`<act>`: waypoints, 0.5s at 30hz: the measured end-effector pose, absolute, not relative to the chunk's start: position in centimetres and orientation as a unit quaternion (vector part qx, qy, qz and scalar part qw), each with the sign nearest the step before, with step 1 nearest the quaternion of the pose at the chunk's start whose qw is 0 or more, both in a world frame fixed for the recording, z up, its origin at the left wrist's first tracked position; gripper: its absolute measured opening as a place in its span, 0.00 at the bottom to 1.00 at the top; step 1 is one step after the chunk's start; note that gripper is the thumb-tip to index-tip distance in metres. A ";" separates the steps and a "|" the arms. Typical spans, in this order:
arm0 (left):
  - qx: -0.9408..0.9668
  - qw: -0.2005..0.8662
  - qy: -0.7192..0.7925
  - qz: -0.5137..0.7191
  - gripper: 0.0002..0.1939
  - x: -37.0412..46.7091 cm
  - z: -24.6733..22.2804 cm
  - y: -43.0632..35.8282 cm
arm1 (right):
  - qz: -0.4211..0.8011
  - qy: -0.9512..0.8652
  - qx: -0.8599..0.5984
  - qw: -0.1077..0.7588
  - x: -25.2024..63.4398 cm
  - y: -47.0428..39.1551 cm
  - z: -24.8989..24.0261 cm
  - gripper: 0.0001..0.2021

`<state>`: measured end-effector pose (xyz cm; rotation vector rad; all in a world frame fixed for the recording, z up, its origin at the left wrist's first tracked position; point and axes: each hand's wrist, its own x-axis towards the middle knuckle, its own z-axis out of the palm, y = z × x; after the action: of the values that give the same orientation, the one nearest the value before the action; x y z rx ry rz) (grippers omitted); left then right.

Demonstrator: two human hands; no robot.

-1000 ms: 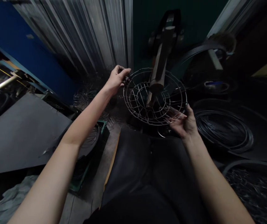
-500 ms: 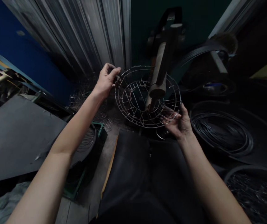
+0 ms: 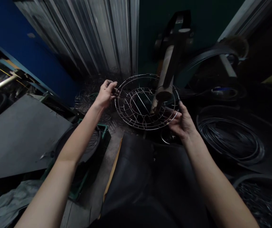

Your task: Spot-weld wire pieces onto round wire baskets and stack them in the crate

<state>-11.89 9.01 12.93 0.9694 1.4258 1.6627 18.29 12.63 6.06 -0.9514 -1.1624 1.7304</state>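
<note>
A round wire basket (image 3: 136, 118) with a double-ring rim and a smaller ringed bottom is held tilted in front of me. My left hand (image 3: 107, 94) is at its left rim, fingers curled in at the wire. At the right rim my right hand (image 3: 182, 122) grips with the thumb on the edge and the fingers beneath the wires. A thick metal cylinder (image 3: 164, 90) of a machine reaches down over the basket's right part. Whether the basket touches the machine's lower end is too dark to tell.
Coiled wire (image 3: 230, 139) lies in a dark basin at right, above a tub of small metal pieces (image 3: 261, 196). Loose wire parts (image 3: 88, 95) pile up by the corrugated wall (image 3: 102, 38). A green crate (image 3: 104, 127) and grey panel (image 3: 24, 136) stand at left.
The basket has shifted a little left relative to the machine's cylinder, and both hands have moved with it. The view has also shifted slightly.
</note>
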 end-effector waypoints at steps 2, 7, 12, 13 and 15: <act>0.348 0.370 0.559 0.655 0.15 -11.9 12.5 9.5 | 0.730 -0.422 -0.390 0.369 18.3 13.0 6.3 0.28; 0.303 0.349 0.560 0.688 0.16 -12.0 11.7 9.6 | 0.757 -0.385 -0.401 0.343 17.4 14.0 7.2 0.26; 0.339 0.315 0.546 0.699 0.14 -12.3 12.6 7.9 | 0.766 -0.375 -0.389 0.348 16.8 13.6 7.4 0.26; 0.351 0.307 0.542 0.700 0.14 -12.3 12.8 7.6 | 0.765 -0.381 -0.383 0.350 16.9 13.4 7.2 0.28; 0.364 0.294 0.544 0.696 0.12 -12.3 13.1 7.0 | 0.756 -0.392 -0.381 0.360 17.3 12.9 6.4 0.32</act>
<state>-12.35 7.04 13.14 0.9694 1.4477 1.8534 17.32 12.90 6.40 -0.9822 -1.0117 1.9478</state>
